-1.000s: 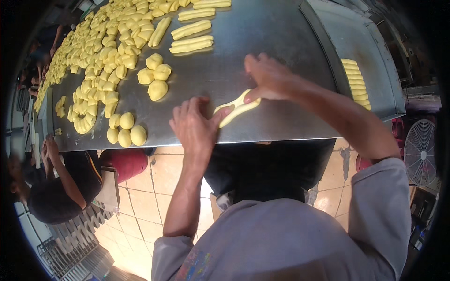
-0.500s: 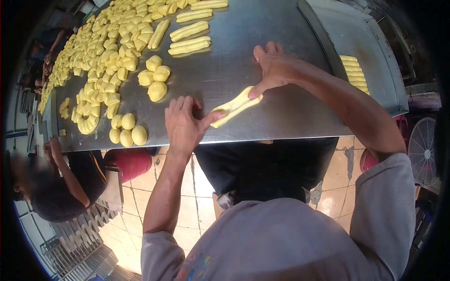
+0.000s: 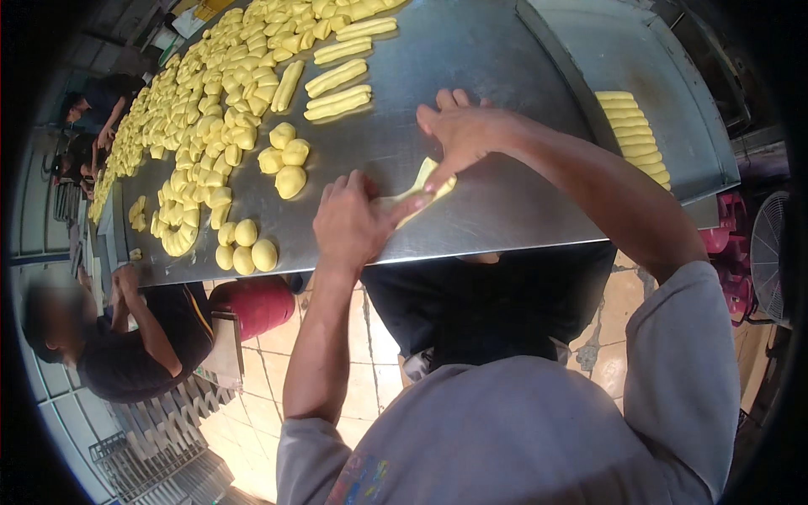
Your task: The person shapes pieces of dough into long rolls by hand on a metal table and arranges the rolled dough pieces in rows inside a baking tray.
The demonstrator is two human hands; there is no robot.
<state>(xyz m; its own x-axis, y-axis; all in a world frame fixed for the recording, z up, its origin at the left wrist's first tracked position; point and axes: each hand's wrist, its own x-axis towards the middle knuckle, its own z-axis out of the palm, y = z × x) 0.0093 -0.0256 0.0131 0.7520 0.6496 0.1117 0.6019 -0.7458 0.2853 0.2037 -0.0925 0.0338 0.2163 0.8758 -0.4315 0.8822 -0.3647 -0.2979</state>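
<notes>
A flattened strip of yellow dough (image 3: 427,174) lies at a slant on the metal table near its front edge, its long side partly folded up. My left hand (image 3: 349,220) is at the dough's near-left end, fingers curled and thumb laid along the strip, so that this end is partly hidden. At the far-right end, the thumb of my right hand (image 3: 465,135) presses on the dough. The other fingers of that hand are spread and raised off the strip. Beyond my hands, several rolled dough sticks (image 3: 338,103) lie in a column.
Cut dough pieces (image 3: 210,109) are heaped along the left of the metal table (image 3: 497,202). Dough balls (image 3: 290,181) sit in two small clusters. A tray (image 3: 707,168) at the right holds a row of dough sticks (image 3: 633,135). Another person (image 3: 143,337) sits at the left by a red stool (image 3: 257,307).
Both thumbs have pushed into the dough strip, which now looks shorter and more folded. My right hand has come closer to my left. The whole view has shifted slightly.
</notes>
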